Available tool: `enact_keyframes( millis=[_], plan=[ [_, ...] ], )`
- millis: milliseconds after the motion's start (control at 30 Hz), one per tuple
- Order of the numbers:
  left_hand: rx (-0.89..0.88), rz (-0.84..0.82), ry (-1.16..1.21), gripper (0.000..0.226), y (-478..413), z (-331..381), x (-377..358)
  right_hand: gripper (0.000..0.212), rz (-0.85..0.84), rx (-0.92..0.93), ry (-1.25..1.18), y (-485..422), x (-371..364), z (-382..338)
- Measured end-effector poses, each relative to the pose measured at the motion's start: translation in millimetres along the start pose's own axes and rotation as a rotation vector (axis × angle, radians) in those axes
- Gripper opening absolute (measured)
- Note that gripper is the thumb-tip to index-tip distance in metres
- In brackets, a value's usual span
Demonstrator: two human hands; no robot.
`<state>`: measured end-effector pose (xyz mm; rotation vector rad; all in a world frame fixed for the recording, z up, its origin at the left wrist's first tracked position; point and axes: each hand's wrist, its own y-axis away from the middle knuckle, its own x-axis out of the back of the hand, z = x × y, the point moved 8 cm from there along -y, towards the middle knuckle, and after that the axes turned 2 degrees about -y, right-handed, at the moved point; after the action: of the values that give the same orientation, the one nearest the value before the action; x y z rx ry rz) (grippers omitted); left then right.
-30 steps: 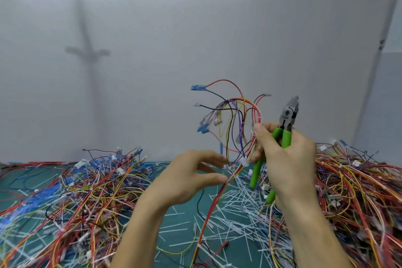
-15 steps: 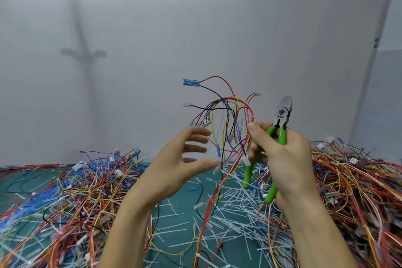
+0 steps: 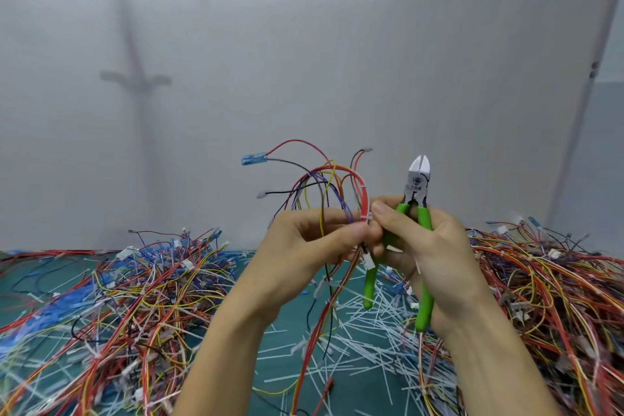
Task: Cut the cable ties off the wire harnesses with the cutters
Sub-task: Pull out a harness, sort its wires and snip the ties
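I hold a wire harness of red, yellow, purple and black wires up in front of me. My left hand grips its wires from the left. My right hand holds the green-handled cutters, jaws pointing up and closed, while its thumb and fingers pinch the harness at a white cable tie. The harness's lower wires hang down to the mat between my forearms.
A pile of harnesses covers the green mat on the left. Another pile lies on the right. Several cut white cable ties are strewn in the middle. A pale wall stands behind the table.
My left hand, open and apart from the harness before, has moved right and closed on the wires. Both hands and the harness sit a little higher in view.
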<state>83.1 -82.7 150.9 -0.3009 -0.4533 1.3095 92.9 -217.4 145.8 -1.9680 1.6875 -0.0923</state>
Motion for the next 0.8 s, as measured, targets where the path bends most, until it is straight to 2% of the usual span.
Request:
enact_keyframes(
  millis=[133, 300, 367, 433, 533, 667, 800],
  plan=[
    [0.085, 0.103, 0.079, 0.022, -2.7, -12.6, 7.2, 0.015, -0.024, -0.002, 0.036, -0.9, -3.6, 3.3],
    [0.102, 0.22, 0.208, 0.024, -2.4, -11.6, 17.8, 0.051, 0.006, -0.058, 0.028, -3.6, -4.1, 9.9],
    [0.099, 0.247, 0.208, 0.025, -1.7, -10.1, 21.3, 0.055, 0.063, -0.052, 0.097, -5.0, 1.2, 11.3],
    [0.095, 0.266, 0.214, 0.024, -1.3, -9.1, 22.9, 0.057, 0.093, -0.028, 0.227, -5.6, 5.1, 11.4],
    [0.093, 0.288, 0.24, 0.028, -1.5, -9.6, 23.8, 0.058, 0.052, -0.031, 0.423, -6.1, 6.0, 15.9],
    [0.101, 0.317, 0.296, 0.028, -1.0, -9.8, 24.5, 0.056, -0.059, -0.07, 0.498, -4.7, -1.8, 25.7],
    [0.091, 0.355, 0.306, 0.021, 0.4, -9.3, 29.2, 0.054, -0.09, 0.039, 0.581, -2.5, -11.7, 20.4]
  ],
)
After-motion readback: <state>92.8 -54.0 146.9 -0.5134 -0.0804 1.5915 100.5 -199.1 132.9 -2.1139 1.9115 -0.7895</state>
